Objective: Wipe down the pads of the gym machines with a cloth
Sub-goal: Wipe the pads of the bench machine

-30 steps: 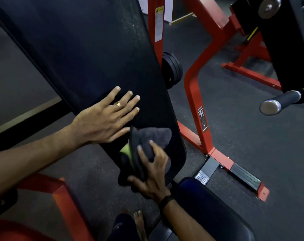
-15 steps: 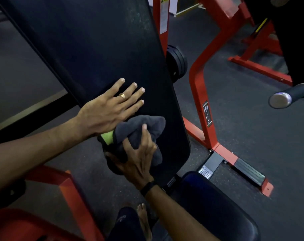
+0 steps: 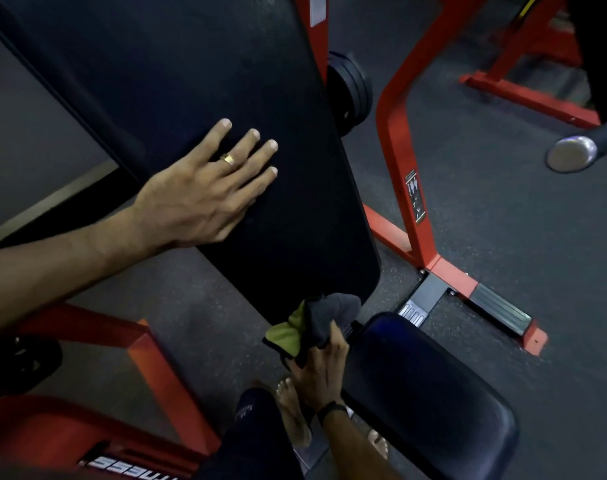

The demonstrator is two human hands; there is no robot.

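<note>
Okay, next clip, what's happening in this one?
A person is wiping down a gym machine. The left hand lies flat, fingers straight, on the long black back pad, steadying it. The right hand has a grip on a bunched grey cloth with a yellow-green side, held at the bottom end of that pad, just above the dark seat pad. Red frame and stacked weight plates stand behind.
</note>
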